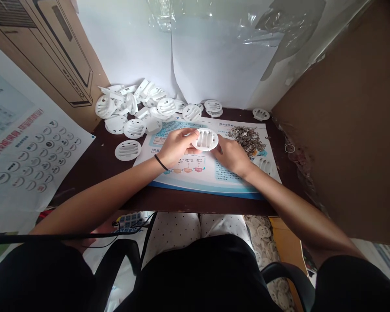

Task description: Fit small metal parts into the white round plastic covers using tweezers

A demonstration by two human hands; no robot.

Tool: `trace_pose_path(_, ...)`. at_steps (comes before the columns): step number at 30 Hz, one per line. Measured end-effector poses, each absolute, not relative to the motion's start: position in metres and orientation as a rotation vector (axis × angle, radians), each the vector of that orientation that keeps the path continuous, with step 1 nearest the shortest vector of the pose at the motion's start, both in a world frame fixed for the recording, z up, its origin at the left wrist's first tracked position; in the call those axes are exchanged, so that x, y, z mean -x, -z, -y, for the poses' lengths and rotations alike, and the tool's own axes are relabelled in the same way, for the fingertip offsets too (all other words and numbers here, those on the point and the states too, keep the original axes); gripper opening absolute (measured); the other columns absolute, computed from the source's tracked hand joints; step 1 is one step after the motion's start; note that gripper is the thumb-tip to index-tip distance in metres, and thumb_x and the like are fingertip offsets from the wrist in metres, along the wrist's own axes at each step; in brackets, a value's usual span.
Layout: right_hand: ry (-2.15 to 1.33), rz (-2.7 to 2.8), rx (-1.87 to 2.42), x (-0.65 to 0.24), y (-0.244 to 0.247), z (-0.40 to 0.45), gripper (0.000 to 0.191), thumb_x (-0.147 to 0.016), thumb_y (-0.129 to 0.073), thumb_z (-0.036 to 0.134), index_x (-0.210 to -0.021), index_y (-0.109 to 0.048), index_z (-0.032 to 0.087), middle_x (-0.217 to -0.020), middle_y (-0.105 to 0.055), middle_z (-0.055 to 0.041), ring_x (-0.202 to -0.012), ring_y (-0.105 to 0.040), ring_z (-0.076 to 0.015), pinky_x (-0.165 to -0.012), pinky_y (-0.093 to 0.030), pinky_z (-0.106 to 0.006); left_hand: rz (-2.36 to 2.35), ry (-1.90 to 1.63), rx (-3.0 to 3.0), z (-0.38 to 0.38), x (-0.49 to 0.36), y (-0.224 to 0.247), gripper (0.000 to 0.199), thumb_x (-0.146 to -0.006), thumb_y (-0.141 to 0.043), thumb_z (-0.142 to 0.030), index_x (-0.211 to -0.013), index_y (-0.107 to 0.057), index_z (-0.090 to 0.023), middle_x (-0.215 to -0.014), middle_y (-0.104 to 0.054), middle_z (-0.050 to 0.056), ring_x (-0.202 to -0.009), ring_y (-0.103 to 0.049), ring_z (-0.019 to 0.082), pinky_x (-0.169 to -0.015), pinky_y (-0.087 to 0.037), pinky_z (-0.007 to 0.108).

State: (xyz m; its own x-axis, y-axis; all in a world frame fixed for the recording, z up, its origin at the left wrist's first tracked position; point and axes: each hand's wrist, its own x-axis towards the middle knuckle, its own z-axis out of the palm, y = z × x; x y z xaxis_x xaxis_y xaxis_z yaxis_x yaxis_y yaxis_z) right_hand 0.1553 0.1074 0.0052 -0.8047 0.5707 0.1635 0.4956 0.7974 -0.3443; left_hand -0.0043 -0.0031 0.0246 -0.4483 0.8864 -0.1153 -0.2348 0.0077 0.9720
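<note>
A dark worktop [84,186] stretches across in front of the person, with a printed paper mat [195,182] lying beneath both hands. Beyond the left hand sits a loose pile of round white plastic battery holders [130,108]. Beyond the right hand lies a heap of small metal pieces [243,138]. Over the mat, the hands are close together and narrowly closed: the left hand [175,148] grips one holder [205,139] by its edge, and the right hand [230,156] meets the opposite edge. A black band [160,162] circles the left wrist.
</note>
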Motion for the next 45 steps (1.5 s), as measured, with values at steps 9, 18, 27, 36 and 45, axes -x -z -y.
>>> trace_pose_path(9, -0.843, 2.209, 0.668, -0.159, -0.016, -0.109, 0.042, -0.102, -0.038, 0.049, -0.104, -0.066, 0.017, -0.077, -0.071, -0.0058, -0.065, -0.062, -0.0151, -0.067, -0.049, -0.032, -1.363, -1.557, -0.617, 0.001, 0.005, -0.022, 0.017, -0.09, -0.07, -0.028, -0.086, -0.071, -0.011, -0.086, -0.073, 0.006, -0.078, -0.072, 0.012, -0.066, -0.061, 0.023)
trace_pose_path(18, -1.052, 2.161, 0.581, -0.156, -0.011, -0.111, 0.035, -0.092, -0.056, 0.052, -0.108, -0.061, 0.021, -0.077, -0.064, -0.0006, -0.066, -0.062, -0.0145, -0.065, -0.053, -0.032, -1.273, -1.588, -0.679, 0.001, 0.007, -0.017, 0.018, -0.087, -0.073, -0.025, -0.1, -0.069, -0.013, -0.092, -0.072, 0.005, -0.082, -0.071, 0.015, -0.073, -0.064, 0.031)
trace_pose_path(27, -0.912, 2.17, 0.517, -0.16, -0.014, -0.106, 0.03, -0.093, -0.056, 0.045, -0.111, -0.061, 0.022, -0.091, -0.068, -0.0046, -0.079, -0.066, -0.0168, -0.067, -0.055, -0.033, -1.192, -1.656, -0.932, 0.001, 0.011, -0.007, 0.032, -0.085, -0.076, -0.024, -0.116, -0.068, -0.017, -0.105, -0.075, 0.005, -0.101, -0.072, 0.017, -0.091, -0.062, 0.035)
trace_pose_path(36, -1.184, 2.145, 0.515, -0.159, -0.025, -0.112, 0.03, -0.091, -0.058, 0.037, -0.118, -0.055, 0.022, -0.073, -0.06, 0.0035, -0.048, -0.051, -0.009, -0.047, -0.043, -0.028, -1.149, -1.543, -0.889, 0.004, 0.012, -0.011, 0.035, -0.084, -0.079, -0.036, -0.11, -0.067, -0.015, -0.098, -0.071, 0.005, -0.091, -0.072, 0.017, -0.077, -0.065, 0.032)
trace_pose_path(45, -1.242, 2.595, 0.749, -0.316, -0.091, -0.067, 0.02, -0.088, -0.069, 0.043, -0.095, -0.079, 0.027, -0.081, -0.074, -0.0059, -0.065, -0.064, -0.0173, -0.054, -0.049, -0.032, -1.379, -1.43, -1.023, 0.013, 0.011, -0.017, 0.042, -0.096, -0.059, -0.054, -0.096, -0.069, -0.013, -0.085, -0.077, 0.011, -0.078, -0.077, 0.018, -0.073, -0.063, 0.029)
